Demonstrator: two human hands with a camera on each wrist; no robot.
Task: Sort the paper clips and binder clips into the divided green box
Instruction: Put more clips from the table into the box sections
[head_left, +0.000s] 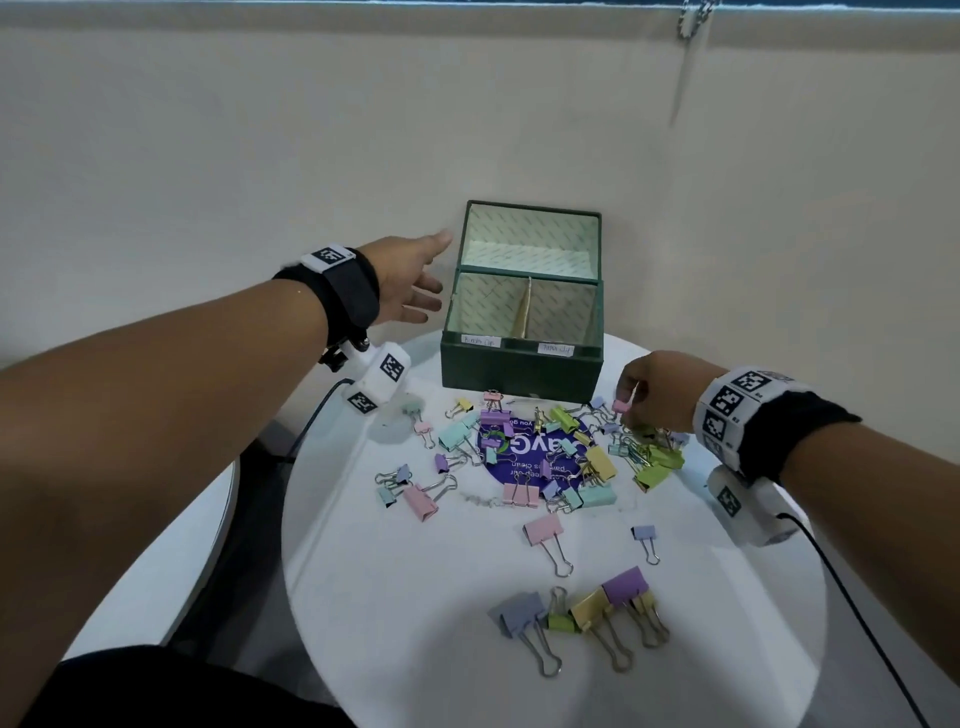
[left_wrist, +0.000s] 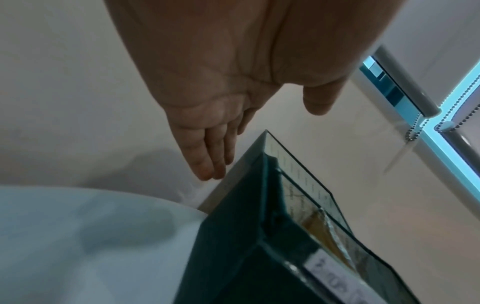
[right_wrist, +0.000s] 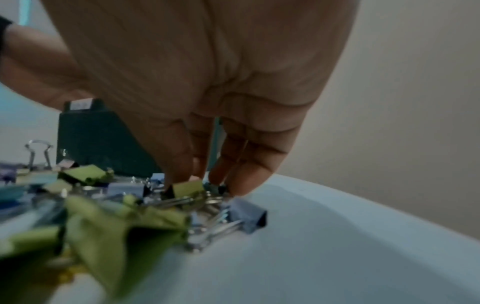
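Observation:
A dark green box (head_left: 519, 370) stands at the table's far edge, its lid open against the wall and a divider splitting it into two labelled compartments. My left hand (head_left: 415, 283) is open with straight fingers, close beside the box's (left_wrist: 233, 236) left wall; my left hand's (left_wrist: 207, 158) fingertips hang near the lid corner. Pastel binder clips (head_left: 545, 452) lie piled in front of the box. Over the pile's right side, my right hand (head_left: 631, 404) pinches a small pink binder clip (head_left: 620, 406). In the right wrist view my right hand (right_wrist: 205, 181) reaches down among green and blue clips (right_wrist: 187, 189).
The round white table (head_left: 415, 597) has a purple sticker (head_left: 519, 448) under the pile. Several larger clips (head_left: 597, 608) lie near the front edge. A black cable (head_left: 857, 597) runs off the right side. The wall stands right behind the box.

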